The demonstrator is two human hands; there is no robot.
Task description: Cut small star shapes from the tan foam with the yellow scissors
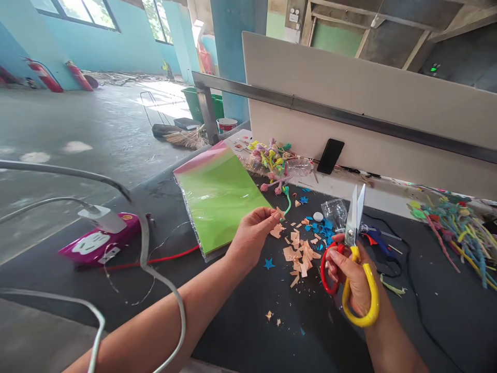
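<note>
Left hand (248, 235): grip closed, thumb and fingertips pinching a small, pointed peach piece (280, 214) just above the table (240, 331), near the lower right edge of a green sheet (217, 202) in a clear sleeve. Right hand (351, 277): grip closed around the scissors (352, 230), fingers at the red and yellow loops. Blades point upward, tips slightly apart; scissors and peach piece well apart.

Between the hands, a loose scatter of peach scraps (298, 254) lies on the dark tabletop. Blue scraps (328, 230) adjoin it on the far side, with a white disc (318, 216) beside them and a clear plastic container (334, 211) behind the scissors. One blue star (269, 263) lies flat, left of the peach scraps. Two small peach bits (269, 315) lie nearer the wearer.

Right of the scissors: a blue tool (384, 252), exact type uncertain; farther right, a bunch of fuzzy stems (462, 228) in mixed colours. Far side: a black phone (331, 156) leaning against a pale board (287, 124). Left side: a magenta object (104, 241) with a white plug (101, 217) on top.
</note>
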